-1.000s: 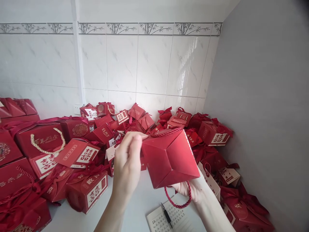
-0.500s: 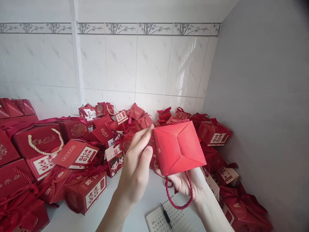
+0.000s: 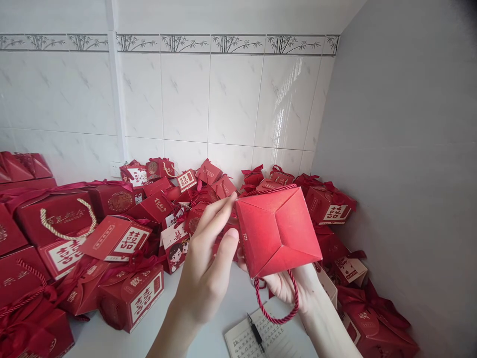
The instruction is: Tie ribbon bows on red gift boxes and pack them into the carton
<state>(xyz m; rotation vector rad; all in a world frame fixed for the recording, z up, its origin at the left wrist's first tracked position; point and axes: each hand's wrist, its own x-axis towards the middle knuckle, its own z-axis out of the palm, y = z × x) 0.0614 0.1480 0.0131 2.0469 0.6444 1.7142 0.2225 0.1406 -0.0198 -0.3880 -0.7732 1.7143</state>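
Note:
A red paper gift box (image 3: 278, 231) is held up in front of me, its square base with crossing folded flaps facing me. Twisted dark-red cord handles show along its top edge and below it, one hanging as a loop (image 3: 278, 320). My right hand (image 3: 286, 288) grips the box from underneath and behind; most of its fingers are hidden by the box. At the box's left side is my left hand (image 3: 208, 263), fingers stretched out and thumb apart. Its fingertips are close to the box's left edge; whether they touch it I cannot tell.
Below my hands an open notebook (image 3: 238, 343) with handwriting lies on the white table (image 3: 179, 318), a black pen (image 3: 255, 333) across it. Red gift boxes with ribbons are piled at the left (image 3: 130, 293), back and right (image 3: 376, 318). Tiled and grey walls stand behind.
The gift box has tilted slightly, its lower edge moving a little down and to the right. Both hands keep nearly the same positions.

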